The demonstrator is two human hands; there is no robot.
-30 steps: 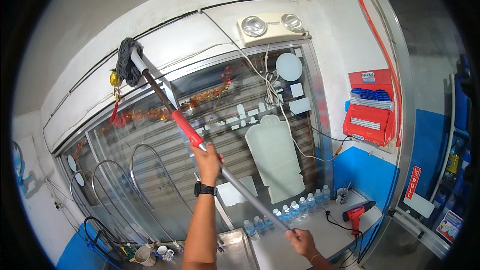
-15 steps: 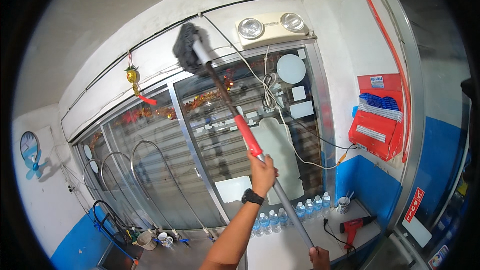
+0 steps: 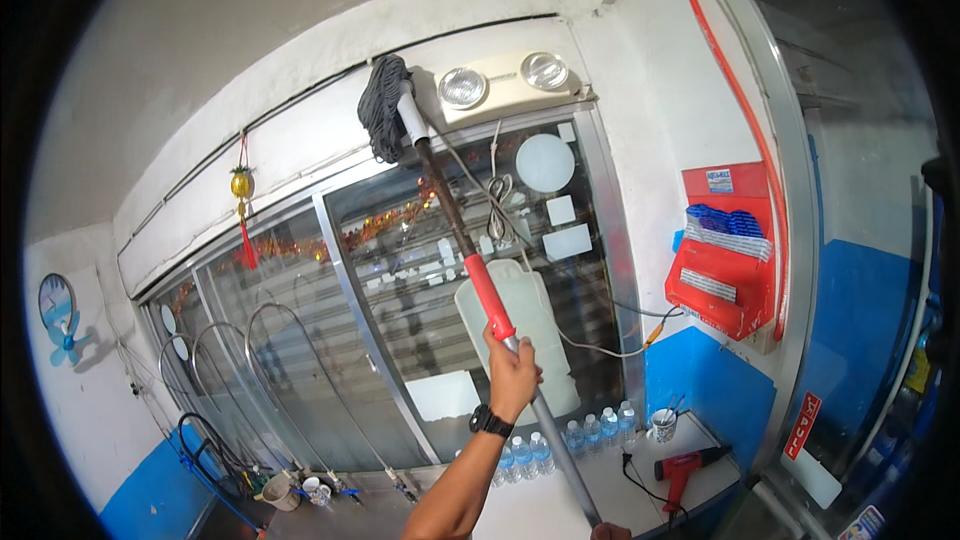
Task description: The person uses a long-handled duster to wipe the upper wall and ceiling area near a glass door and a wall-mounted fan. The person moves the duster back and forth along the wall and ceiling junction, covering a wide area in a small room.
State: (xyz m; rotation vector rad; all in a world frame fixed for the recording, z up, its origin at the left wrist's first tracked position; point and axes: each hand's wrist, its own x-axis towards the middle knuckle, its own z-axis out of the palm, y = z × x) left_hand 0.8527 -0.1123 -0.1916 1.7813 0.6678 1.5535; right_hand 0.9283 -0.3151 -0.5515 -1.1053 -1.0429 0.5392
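A long-handled mop [image 3: 464, 235] slants up across the view, its dark grey string head [image 3: 384, 110] against the wall above the window. The head lies just left of a twin-lamp emergency light [image 3: 500, 85]. My left hand [image 3: 513, 373], with a black watch on its wrist, is closed round the handle just below its red grip [image 3: 486, 295]. Low at the picture's bottom edge, my right hand [image 3: 610, 532] is on the handle's lower end, mostly cut off. Behind the handle are the sliding window [image 3: 405, 240] and a coiled white cable [image 3: 497, 202].
A gold pineapple ornament [image 3: 242, 183] hangs left of the mop head. Curved metal pipes [image 3: 270, 310] stand before the window. Water bottles [image 3: 543, 452], a cup [image 3: 663, 424] and a red heat gun-like tool [image 3: 682, 470] sit on the counter [image 3: 540, 510]. A red wall holder [image 3: 715, 285] hangs right.
The view has shifted. The mop head has moved right along the wall, nearer the emergency light. The ornament's red tassel, slanted before, now hangs straight. Both hands stay on the handle.
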